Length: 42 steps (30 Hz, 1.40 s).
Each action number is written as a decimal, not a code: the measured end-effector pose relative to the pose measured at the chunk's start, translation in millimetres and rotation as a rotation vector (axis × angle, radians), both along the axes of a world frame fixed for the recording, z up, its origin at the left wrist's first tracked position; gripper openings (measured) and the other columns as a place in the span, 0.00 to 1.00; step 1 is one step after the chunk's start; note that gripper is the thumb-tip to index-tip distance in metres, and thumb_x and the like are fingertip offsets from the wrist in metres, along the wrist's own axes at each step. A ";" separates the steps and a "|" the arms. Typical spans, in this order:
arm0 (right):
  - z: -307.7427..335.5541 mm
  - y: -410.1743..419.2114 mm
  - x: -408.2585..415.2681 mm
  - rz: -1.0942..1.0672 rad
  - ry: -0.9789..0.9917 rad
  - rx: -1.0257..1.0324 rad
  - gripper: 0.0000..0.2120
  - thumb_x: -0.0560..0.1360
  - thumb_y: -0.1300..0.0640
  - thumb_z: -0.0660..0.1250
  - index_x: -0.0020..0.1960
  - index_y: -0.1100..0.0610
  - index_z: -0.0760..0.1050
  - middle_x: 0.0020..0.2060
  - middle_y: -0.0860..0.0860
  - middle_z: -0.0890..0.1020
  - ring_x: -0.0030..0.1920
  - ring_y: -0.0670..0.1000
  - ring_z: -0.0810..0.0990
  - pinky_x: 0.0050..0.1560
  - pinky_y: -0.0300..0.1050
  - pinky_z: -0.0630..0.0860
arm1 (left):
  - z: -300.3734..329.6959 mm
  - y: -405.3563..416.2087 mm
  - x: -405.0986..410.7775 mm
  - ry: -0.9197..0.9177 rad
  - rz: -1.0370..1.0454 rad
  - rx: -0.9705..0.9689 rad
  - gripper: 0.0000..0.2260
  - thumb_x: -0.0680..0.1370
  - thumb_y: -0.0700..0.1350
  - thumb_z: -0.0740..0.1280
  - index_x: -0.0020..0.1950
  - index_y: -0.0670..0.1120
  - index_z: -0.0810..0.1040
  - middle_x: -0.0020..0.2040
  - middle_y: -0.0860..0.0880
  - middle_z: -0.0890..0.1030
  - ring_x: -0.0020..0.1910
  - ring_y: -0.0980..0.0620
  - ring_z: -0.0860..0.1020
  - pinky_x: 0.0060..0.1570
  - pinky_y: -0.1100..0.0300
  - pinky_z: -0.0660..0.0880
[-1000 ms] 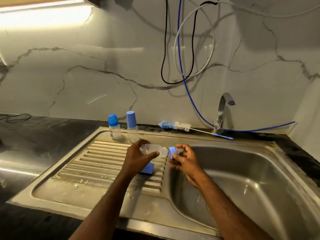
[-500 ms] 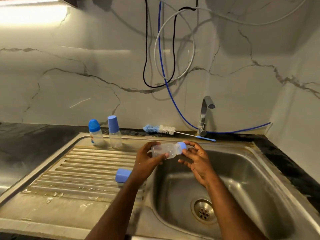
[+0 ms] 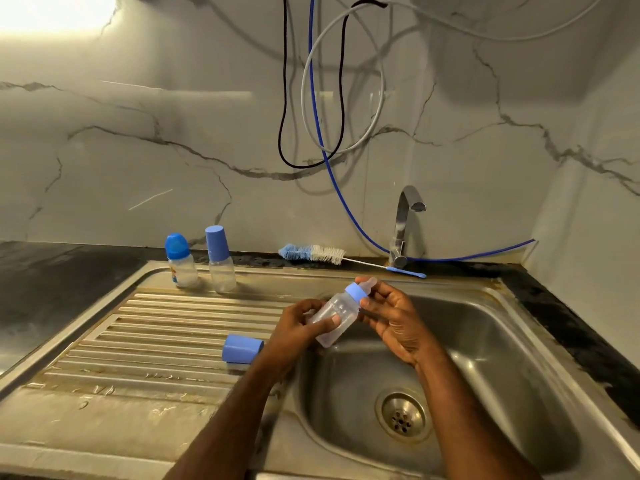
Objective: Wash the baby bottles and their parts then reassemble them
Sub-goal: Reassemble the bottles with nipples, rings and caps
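bottle (image 3: 337,311) tilted up since | left hand (image 3: 299,329) grips body | right hand (image 3: 391,315) pinches collar (image 3: 356,292)

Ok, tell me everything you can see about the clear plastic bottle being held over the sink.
The clear plastic baby bottle looks empty, with a blue screw collar and a translucent teat. It tilts, teat up and away, over the steel sink basin. The left hand grips its body; the right hand holds the collar end. Its cap is off.
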State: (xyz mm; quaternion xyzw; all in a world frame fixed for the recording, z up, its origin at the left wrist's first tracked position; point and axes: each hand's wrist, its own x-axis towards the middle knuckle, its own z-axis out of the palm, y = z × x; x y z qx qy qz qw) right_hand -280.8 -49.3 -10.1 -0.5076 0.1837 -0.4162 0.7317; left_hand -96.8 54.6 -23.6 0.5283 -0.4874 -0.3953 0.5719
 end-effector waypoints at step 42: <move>21.4 36.2 39.5 -0.146 -0.214 0.160 0.12 0.78 0.57 0.64 0.60 0.58 0.78 0.53 0.56 0.85 0.57 0.55 0.83 0.57 0.53 0.81 | 15.9 15.6 -17.1 -0.088 0.050 -0.091 0.20 0.79 0.54 0.68 0.69 0.50 0.75 0.58 0.47 0.81 0.50 0.52 0.82 0.39 0.63 0.77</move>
